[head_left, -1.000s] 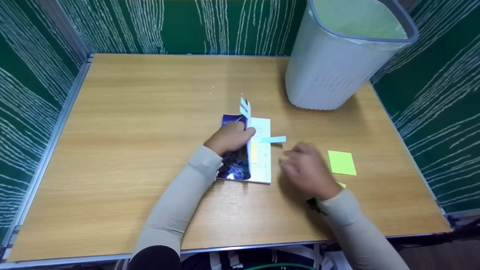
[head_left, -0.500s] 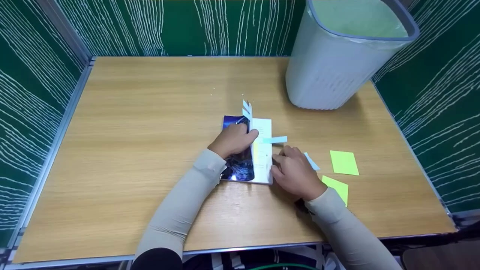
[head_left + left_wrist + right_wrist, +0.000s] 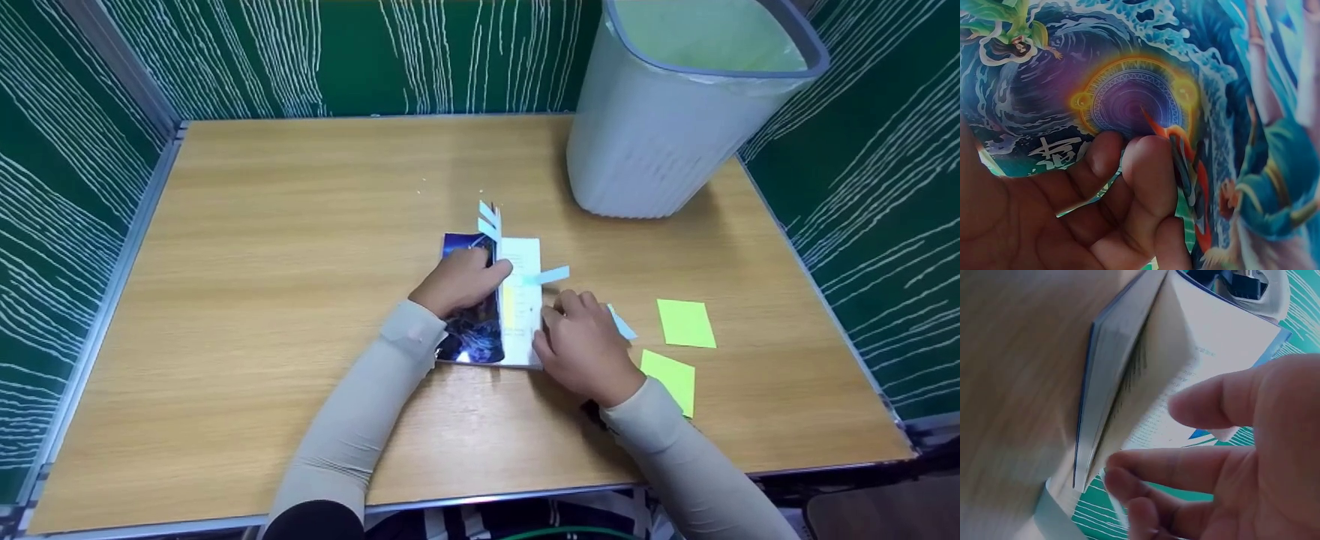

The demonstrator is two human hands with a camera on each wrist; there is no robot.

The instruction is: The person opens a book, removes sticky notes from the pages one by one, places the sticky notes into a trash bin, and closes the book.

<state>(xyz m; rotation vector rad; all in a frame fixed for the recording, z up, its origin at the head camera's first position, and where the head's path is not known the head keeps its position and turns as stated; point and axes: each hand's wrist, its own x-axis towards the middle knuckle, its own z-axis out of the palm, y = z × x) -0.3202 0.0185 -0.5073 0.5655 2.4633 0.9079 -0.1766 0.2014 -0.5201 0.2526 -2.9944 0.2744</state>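
Observation:
My left hand (image 3: 465, 281) grips the front cover and lifted pages of a book (image 3: 521, 300), which lies partly open. In the left wrist view its thumb and fingers press at the illustrated cover (image 3: 1129, 98). Light-blue sticky strips (image 3: 489, 221) stick out past the lifted pages' top, and one more strip (image 3: 553, 275) juts from the right edge. My right hand (image 3: 589, 341) is at the book's right edge. In the right wrist view its thumb and forefinger are apart, the forefinger's tip right at the edge of a raised page (image 3: 1157, 360).
Right of the right hand, a blue strip (image 3: 622, 322) lies on the table (image 3: 262, 262). Two yellow-green sticky notes (image 3: 686, 323) lie farther right, one partly hidden by the right sleeve. A lined waste bin (image 3: 660, 142) stands at the back right. Green patterned walls surround the table.
The right hand has moved left to the book's edge, uncovering the blue strip and the nearer sticky note. The left hand keeps its grip on the book.

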